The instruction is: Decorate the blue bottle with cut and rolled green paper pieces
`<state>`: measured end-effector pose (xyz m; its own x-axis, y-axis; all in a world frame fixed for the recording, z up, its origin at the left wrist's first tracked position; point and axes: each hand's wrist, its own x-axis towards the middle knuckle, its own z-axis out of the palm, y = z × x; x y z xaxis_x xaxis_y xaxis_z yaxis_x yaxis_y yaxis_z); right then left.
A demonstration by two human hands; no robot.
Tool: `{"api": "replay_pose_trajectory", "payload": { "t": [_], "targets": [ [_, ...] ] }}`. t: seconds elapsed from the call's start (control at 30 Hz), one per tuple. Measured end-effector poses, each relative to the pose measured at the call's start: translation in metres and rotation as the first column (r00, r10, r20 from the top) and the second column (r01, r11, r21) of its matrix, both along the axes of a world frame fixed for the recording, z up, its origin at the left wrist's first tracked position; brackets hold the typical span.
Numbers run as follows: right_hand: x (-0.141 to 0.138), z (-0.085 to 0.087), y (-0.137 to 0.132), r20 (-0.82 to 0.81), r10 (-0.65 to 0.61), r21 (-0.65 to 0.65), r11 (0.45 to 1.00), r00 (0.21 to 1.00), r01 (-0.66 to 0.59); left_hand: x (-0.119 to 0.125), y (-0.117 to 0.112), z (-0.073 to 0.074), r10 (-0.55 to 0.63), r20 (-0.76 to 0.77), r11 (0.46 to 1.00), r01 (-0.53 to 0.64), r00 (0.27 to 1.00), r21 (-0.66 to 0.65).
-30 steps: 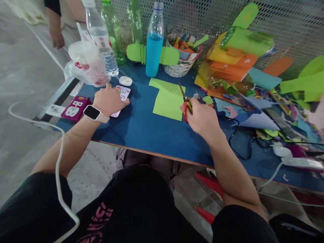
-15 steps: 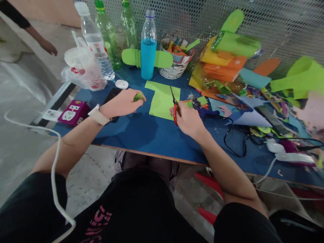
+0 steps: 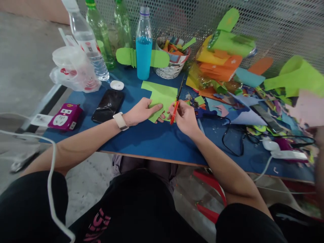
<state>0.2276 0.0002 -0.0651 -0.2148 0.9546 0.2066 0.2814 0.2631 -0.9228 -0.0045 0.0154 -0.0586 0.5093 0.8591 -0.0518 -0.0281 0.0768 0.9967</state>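
Observation:
A light-green sheet of paper [image 3: 165, 91], with a notch cut at its left side, lies over the blue table in front of me. My left hand [image 3: 144, 111] grips its near-left part, thumb on top and fingertips showing below the edge. My right hand [image 3: 186, 117] is closed around red-handled scissors [image 3: 175, 109], whose dark blades point up and away past the sheet's right edge. Its fingers are close to the paper's near-right corner; whether they touch it I cannot tell.
A black phone [image 3: 108, 105], a white case [image 3: 117, 85] and a purple socket block [image 3: 65, 116] lie left. Behind stand a blue-filled bottle [image 3: 143, 57] and a scrap basket [image 3: 174, 67]. Paper scraps [image 3: 245, 111] and a black cable [image 3: 231, 152] spread right. Someone's arm [image 3: 319, 148] shows at the right edge.
My left hand has moved right, from beside the phone onto the green paper, and now grips it. The small green piece in its fingers is out of sight. The scissors have tilted rightward.

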Motion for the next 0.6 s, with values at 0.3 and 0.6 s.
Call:
{"api": "replay_pose_trajectory", "payload": {
  "t": [0.3, 0.6],
  "targets": [
    [0.010, -0.018, 0.024, 0.169, -0.124, 0.056, 0.992, 0.978, 0.116, -0.007, -0.011, 0.003, 0.067, -0.208, 0.956, -0.003, 0.976, 0.294],
    [-0.011, -0.008, 0.015, 0.041, -0.032, 0.259, 0.966, 0.999, 0.020, -0.003, -0.012, 0.001, 0.103, -0.204, 0.950, -0.035, 0.974, 0.312]
  ]
}}
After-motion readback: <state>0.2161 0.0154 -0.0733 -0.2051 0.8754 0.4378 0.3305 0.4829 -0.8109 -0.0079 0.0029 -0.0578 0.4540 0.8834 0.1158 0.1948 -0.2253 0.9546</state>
